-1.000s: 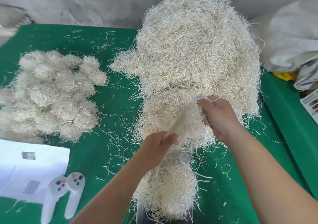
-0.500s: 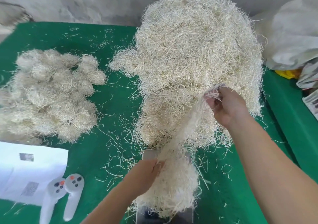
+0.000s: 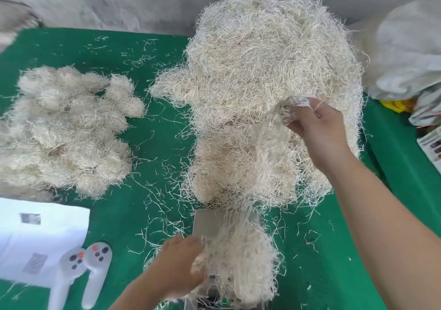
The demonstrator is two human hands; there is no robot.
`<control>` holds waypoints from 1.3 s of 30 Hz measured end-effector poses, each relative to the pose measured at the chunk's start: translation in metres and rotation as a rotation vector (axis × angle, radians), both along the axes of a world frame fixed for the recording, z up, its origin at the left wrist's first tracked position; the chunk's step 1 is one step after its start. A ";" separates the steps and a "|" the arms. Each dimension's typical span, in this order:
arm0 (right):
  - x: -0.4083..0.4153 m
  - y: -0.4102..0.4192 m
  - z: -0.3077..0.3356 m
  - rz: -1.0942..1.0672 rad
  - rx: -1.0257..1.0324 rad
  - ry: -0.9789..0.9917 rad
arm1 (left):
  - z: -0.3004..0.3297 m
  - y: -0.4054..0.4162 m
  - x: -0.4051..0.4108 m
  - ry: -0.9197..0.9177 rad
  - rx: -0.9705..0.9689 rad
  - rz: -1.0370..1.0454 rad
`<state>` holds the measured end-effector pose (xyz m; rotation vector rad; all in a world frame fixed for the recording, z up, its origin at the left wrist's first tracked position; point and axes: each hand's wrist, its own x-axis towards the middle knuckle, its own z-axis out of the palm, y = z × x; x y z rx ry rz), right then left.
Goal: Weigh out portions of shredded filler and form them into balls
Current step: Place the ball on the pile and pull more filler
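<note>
Straw-pale shredded filler stretches in a long rope between your two hands above the green table, and that rope is the news: a second ago both hands worked close together at the foot of the big heap; now they are well apart. Your right hand has risen beside the heap's right flank, fingers pinching the upper end of the strand. Your left hand has dropped to the near end of the scale, pressed against the portion piled on its metal platform; its fingers are blurred and buried in the fibres, so you cannot tell whether it grips or merely steadies the clump.

Judged from this, you are drawing a measured tuft clear of the heap and feeding it down onto the weighing pile; the strand is not yet parted from the bulk, so the reading probably cannot be trusted until it is.

Finished balls crowd the left of the table, well apart from the scale. Nearer you lie a white sheet bearing grey printed patches, too blurred to read, and a pair of white controllers. The scale's display is hidden under fibres. No brand or legible writing shows anywhere.
</note>
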<state>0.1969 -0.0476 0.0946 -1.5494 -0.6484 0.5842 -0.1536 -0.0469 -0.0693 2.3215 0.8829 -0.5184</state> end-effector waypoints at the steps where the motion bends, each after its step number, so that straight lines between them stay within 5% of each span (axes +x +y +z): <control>1: -0.007 0.000 0.000 0.029 -0.005 0.021 | 0.005 0.001 0.006 -0.061 0.030 -0.001; 8: -0.047 -0.002 0.011 0.192 0.042 0.247 | 0.044 0.010 0.095 -0.744 0.025 0.529; 13: -0.055 -0.004 0.014 0.259 0.153 0.664 | 0.068 0.039 0.156 -0.810 -0.358 0.635; 17: -0.035 0.000 0.016 0.128 0.257 0.783 | 0.064 0.037 0.151 -0.823 -0.362 0.467; 27: -0.012 0.034 -0.013 -0.018 0.010 0.118 | 0.046 0.031 0.124 -0.736 -0.389 0.418; 34: 0.028 0.056 0.000 -0.074 0.054 -0.072 | 0.011 0.028 0.085 -0.437 -0.265 0.257; 39: 0.064 0.073 0.018 -0.158 -0.020 -0.328 | -0.003 0.017 0.061 -0.405 -0.301 0.326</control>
